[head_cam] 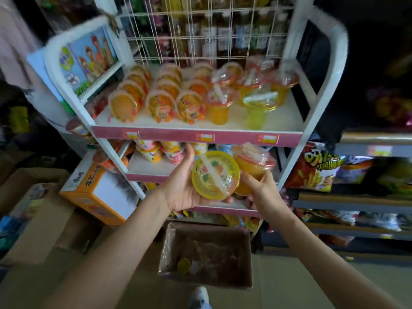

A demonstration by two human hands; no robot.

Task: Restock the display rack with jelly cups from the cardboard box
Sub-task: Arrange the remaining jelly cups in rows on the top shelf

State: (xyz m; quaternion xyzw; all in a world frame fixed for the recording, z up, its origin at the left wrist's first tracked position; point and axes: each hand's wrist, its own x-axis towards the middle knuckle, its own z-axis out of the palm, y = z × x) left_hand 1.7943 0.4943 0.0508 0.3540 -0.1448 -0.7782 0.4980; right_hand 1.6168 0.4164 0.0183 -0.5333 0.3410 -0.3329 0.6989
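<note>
While left hand (180, 190) cradles yellow-lidded jelly cup (215, 176) | right hand (264, 189) grips orange jelly cup (250, 167)

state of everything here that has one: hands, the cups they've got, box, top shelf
left hand, holds the yellow-lidded cup
yellow-lidded cup, sealed, tilted with its lid toward the camera
right hand, grips the orange cup
orange cup, lidded, roughly upright
cardboard box, open, nearly empty, one yellow round thing left inside
top shelf, partly stocked, bare at front right
</note>
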